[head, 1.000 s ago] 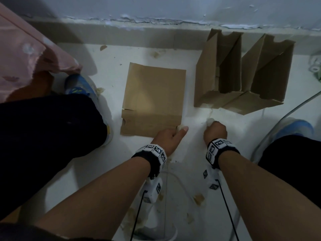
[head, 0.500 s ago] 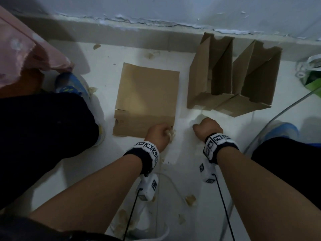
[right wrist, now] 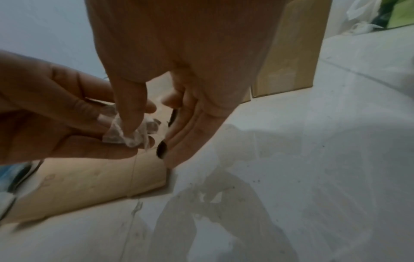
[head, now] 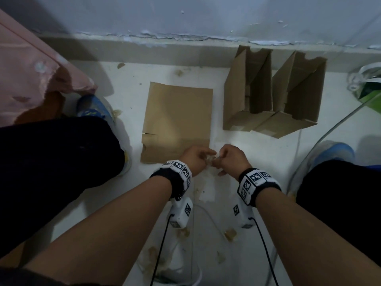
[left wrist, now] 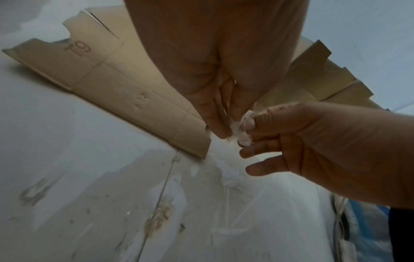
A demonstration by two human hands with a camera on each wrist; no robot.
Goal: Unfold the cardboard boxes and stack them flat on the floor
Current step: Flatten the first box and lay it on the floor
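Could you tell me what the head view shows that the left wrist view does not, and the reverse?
Only the head view shows the two standing boxes whole by the wall, the pink cloth and both wristbands. Only the left wrist view shows a printed mark on the flattened box and the crumpled tape clearly. Both show that box flat on the floor, with the left hand and right hand pinching the tape together.

Flattened brown cardboard box lying flat on white floor, two boxes (still unfolded) standing open beside it
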